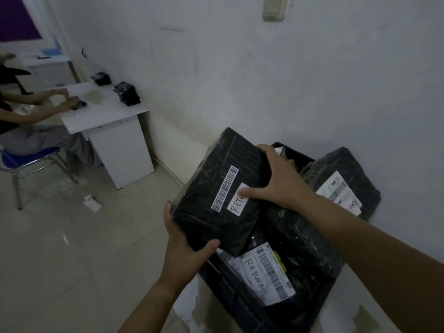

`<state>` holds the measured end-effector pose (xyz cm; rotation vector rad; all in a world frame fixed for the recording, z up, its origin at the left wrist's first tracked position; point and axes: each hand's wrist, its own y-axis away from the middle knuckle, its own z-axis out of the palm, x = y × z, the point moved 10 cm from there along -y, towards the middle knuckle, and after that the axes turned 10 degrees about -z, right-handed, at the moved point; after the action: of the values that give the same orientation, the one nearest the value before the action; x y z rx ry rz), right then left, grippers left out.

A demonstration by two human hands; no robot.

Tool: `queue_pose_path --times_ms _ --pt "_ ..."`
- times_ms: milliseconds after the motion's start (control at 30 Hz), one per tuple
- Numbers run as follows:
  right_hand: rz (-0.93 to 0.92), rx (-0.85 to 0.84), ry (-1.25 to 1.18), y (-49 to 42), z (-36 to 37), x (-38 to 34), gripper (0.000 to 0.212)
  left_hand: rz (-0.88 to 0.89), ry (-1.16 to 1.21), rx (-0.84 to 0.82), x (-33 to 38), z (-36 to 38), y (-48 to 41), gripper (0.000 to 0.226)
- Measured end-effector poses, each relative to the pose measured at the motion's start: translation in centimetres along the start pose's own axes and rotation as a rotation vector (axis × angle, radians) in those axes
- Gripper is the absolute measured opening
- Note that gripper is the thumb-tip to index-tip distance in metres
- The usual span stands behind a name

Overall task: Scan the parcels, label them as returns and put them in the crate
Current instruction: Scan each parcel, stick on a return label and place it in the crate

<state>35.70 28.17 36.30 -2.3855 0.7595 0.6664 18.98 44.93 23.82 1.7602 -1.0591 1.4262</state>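
Left hand (185,239) fingers are curled under the near corner of the black parcel (211,179). The far right edge is gripped by the right hand (276,179), its thumb laid across the return label (236,203). The parcel's long axis is tilted up and away leftward. It is held over the crate (300,155), which lies beyond and to the right and is seemingly heaped with labelled parcels (310,239).

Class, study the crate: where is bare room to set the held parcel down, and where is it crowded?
Inside the crate only a small gap shows at the far corner, between the held parcel and the right-hand parcel. The rest is crowded with labelled parcels. Bare floor lies between crate and desk.
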Motion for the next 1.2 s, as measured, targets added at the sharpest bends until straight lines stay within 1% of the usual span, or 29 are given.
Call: queue_pose_path --times_ms 67,100,133,167,233,333,467,533,600,667,733,833,933,967,1033,1100,1200 --pt "-0.001 0.133 0.012 0.4 -1.0 0.1 0.075 -0.035 0.054 -0.006 -0.4 0.4 0.5 0.136" --pt "-0.001 0.203 0.030 0.6 -1.7 0.2 0.069 -0.046 0.087 -0.007 -0.3 0.6 0.8 0.137" --pt "0.013 0.249 0.042 0.9 -2.2 0.6 0.069 -0.059 0.113 -0.012 -0.3 0.9 1.1 0.137" --pt "0.037 0.255 0.051 1.1 -2.4 1.2 0.072 -0.070 0.134 -0.018 -0.3 1.2 1.4 0.136" --pt "0.090 0.160 0.092 1.4 -1.9 2.2 0.078 -0.071 0.151 -0.034 0.0 1.9 1.7 0.131" --pt "0.134 0.002 0.166 1.9 -1.3 3.2 0.086 -0.012 0.098 -0.043 0.6 2.7 1.9 0.113" --pt "0.202 -0.117 0.373 2.7 -1.7 4.3 0.090 -0.036 0.031 -0.066 -0.4 3.3 2.1 0.122" --pt "0.203 -0.151 0.479 2.7 -1.7 4.5 0.089 -0.034 0.035 -0.073 -0.2 3.3 2.1 0.123" --pt "0.210 -0.196 0.532 2.6 -1.6 4.7 0.087 -0.061 0.043 -0.050 -0.3 2.9 1.8 0.127" --pt "0.213 -0.174 0.484 2.6 -1.7 4.6 0.086 -0.107 0.063 -0.019 -0.7 2.3 1.5 0.132" --pt "0.190 -0.102 0.420 2.7 -2.2 4.0 0.085 -0.107 0.070 -0.005 -0.5 1.9 1.3 0.134" --pt "0.158 -0.036 0.380 2.8 -2.2 2.8 0.088 -0.058 0.083 -0.016 0.4 1.3 0.7 0.122" --pt "0.178 -0.068 0.321 2.3 -1.0 2.2 0.087 -0.112 0.064 -0.014 -0.5 0.8 0.3 0.125" --pt "0.181 -0.094 0.291 2.2 -0.4 2.1 0.087 -0.129 0.058 -0.025 -0.9 0.8 0.2 0.123" --pt "0.202 -0.120 0.253 2.0 0.2 2.1 0.094 -0.110 0.052 -0.061 -1.5 0.8 -0.1 0.116" --pt "0.215 -0.122 0.280 2.1 0.4 2.2 0.104 -0.111 0.037 -0.079 -1.7 0.9 -0.3 0.114" --pt "0.220 -0.113 0.340 2.0 0.6 2.4 0.105 -0.108 0.048 -0.099 -1.7 1.1 -0.4 0.116"
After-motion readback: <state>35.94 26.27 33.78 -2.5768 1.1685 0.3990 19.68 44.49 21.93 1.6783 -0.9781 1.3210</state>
